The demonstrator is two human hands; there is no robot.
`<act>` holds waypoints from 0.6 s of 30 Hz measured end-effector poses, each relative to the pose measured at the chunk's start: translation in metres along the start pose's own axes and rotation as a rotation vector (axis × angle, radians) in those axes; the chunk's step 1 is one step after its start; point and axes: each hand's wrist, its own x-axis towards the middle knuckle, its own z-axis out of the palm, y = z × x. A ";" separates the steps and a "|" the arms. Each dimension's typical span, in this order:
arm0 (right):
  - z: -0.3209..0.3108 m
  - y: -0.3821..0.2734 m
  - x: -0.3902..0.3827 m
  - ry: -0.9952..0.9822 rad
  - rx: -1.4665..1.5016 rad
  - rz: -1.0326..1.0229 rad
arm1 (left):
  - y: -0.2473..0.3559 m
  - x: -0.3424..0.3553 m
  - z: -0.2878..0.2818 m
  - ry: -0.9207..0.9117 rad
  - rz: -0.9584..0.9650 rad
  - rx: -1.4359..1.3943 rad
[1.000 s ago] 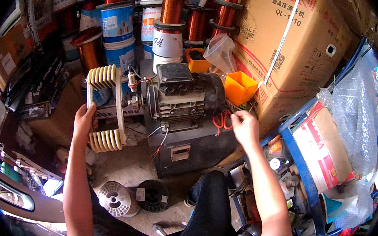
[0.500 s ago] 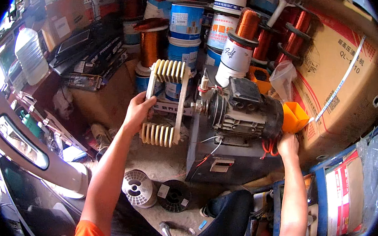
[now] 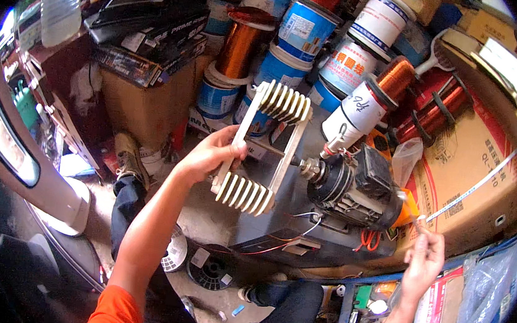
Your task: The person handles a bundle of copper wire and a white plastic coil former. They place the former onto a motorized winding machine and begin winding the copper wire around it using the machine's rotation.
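My left hand [image 3: 214,154] grips the near side bar of a coil-winding former [image 3: 259,191], a pale frame with ribbed, grooved blocks at its top and bottom ends. The former is tilted and sits beside the shaft of a dark electric motor [image 3: 355,186]. My right hand [image 3: 425,255] is raised behind the motor, near an orange plastic bin [image 3: 408,208]. Its thumb and forefinger are drawn together; anything between them is too small to make out. The motor stands on a dark metal cabinet [image 3: 277,222].
Reels of copper wire [image 3: 241,51] and blue-and-white tubs [image 3: 308,29] stack up behind. A large carton [image 3: 477,151] stands at right, above a blue-edged tray [image 3: 375,303] of small parts. Empty spools [image 3: 214,266] lie on the floor. A white curved stand [image 3: 67,205] is at left.
My head view has tilted and shifted. My right hand has come away from the motor's rear end, toward me and the right. My left hand keeps its hold on the former, which now appears tilted.
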 end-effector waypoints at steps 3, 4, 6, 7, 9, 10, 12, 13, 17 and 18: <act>0.076 -0.049 0.007 -0.189 -0.279 -0.427 | 0.000 0.002 0.013 0.083 -0.025 0.057; 0.107 -0.054 0.010 -0.266 -0.271 -0.508 | -0.004 0.002 0.010 0.103 0.010 0.010; 0.159 -0.060 0.015 -0.362 -0.361 -0.808 | 0.000 0.001 0.008 0.053 0.016 -0.032; 0.179 -0.054 0.019 -0.369 -0.381 -0.891 | -0.003 0.003 0.007 0.011 0.018 -0.063; 0.202 -0.053 0.018 -0.402 -0.450 -0.964 | 0.003 0.002 0.010 -0.004 0.018 -0.041; 0.210 -0.050 0.017 -0.412 -0.449 -0.979 | 0.004 0.002 0.011 -0.005 0.032 -0.032; 0.219 -0.045 0.014 -0.421 -0.485 -1.036 | -0.001 0.004 0.009 -0.022 0.023 -0.037; 0.223 -0.042 0.013 -0.417 -0.511 -1.072 | -0.001 0.004 0.007 -0.025 0.016 -0.014; 0.232 -0.031 0.010 -0.432 -0.561 -1.184 | 0.004 0.001 0.007 0.010 0.022 0.036; 0.233 -0.030 0.010 -0.428 -0.567 -1.220 | 0.002 0.002 0.008 0.002 0.027 0.012</act>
